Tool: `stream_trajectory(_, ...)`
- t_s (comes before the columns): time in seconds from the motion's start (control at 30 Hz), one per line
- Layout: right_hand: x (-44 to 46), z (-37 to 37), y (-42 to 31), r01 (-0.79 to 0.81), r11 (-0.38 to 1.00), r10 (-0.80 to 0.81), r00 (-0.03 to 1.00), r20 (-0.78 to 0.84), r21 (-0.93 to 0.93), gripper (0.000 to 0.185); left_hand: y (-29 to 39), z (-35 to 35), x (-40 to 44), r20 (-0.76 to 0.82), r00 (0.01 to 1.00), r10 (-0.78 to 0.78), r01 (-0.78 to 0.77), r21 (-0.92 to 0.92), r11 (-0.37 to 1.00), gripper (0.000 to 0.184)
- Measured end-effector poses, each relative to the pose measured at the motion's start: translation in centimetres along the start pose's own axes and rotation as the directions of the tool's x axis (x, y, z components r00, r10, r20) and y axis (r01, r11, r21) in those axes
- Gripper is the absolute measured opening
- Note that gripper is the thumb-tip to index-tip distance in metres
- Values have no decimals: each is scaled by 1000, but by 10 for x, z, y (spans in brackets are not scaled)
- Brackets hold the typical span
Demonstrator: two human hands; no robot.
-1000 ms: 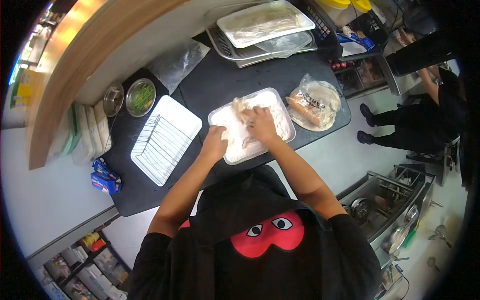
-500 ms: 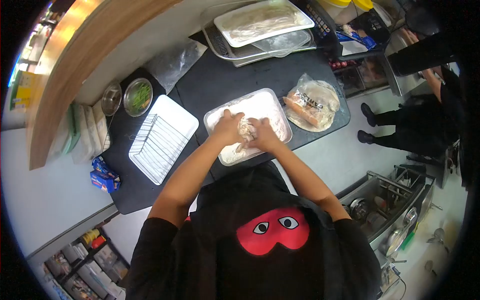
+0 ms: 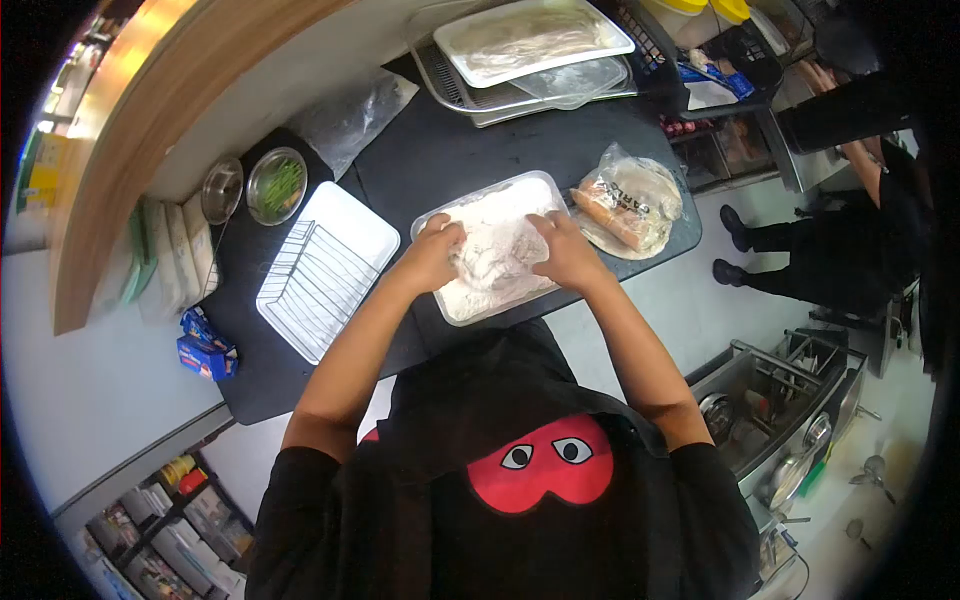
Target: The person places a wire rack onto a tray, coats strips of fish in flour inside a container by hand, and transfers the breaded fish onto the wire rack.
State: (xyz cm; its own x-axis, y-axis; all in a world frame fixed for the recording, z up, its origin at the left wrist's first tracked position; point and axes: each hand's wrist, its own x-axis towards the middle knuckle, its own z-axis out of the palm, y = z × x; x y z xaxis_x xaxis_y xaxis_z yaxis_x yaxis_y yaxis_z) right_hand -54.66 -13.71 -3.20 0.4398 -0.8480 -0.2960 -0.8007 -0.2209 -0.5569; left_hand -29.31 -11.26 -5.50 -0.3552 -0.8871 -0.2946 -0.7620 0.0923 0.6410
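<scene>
A clear plastic tub [image 3: 545,179] of white flour [image 3: 515,205] stands at the table's front edge. In its middle is a flour-covered mound [image 3: 490,262]; what lies under the coating cannot be made out. My left hand [image 3: 430,258] is at the left side of the tub, fingers bent and reaching into the flour. Opposite it, my right hand [image 3: 568,252] reaches in over the right side with its fingers apart. The fingertips of both hands are partly hidden in flour. The mound lies between the hands.
A wire rack sits on a white tray [image 3: 365,225] at left, near a bowl of chopped greens [image 3: 278,188]. Right of the tub lies a plastic bag [image 3: 620,205] with orange contents. Another white tray [image 3: 600,30] rests at the back. A person [image 3: 840,240] stands at right.
Both hands have moved apart, from over the flour-coated lump in the middle to the tub's two sides. More flour now covers the mound between them.
</scene>
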Motion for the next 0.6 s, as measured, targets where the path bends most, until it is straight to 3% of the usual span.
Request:
stream_trajectory(0.1, 16, 28, 6, 10, 997, -16, 997, -79, -82, 87, 3, 17, 4, -58, 997, -47, 56, 152, 987, 64)
stream_trajectory(0.2, 29, 62, 3, 152, 985, -150, 988, 23, -86, 88, 33, 30, -3, -117, 989, -93, 132, 392, 910, 67)
stream_trajectory(0.23, 28, 68, -2, 249, 965, -246, 968, 46, -84, 85, 31, 31, -2, -97, 993, -71, 103, 378, 920, 65)
stream_trajectory(0.33, 19, 86, -6, 290, 957, -288, 954, -88, 15, 61, 14, 41, 5, -58, 998, -5, 23, 315, 949, 63)
stream_trajectory(0.43, 23, 79, 5, 303, 947, -287, 947, -142, 105, 45, 7, 42, 14, -12, 992, -123, 123, 10, 992, 55)
stream_trajectory(0.53, 29, 58, 2, 221, 958, -173, 954, -245, 181, 38, 16, 36, 11, -274, 962, 3, -53, -175, 983, 47)
stream_trajectory(0.6, 23, 29, -2, 266, 915, -216, 958, -190, 302, 41, 19, 26, 0, -304, 943, 133, -176, -116, 978, 45)
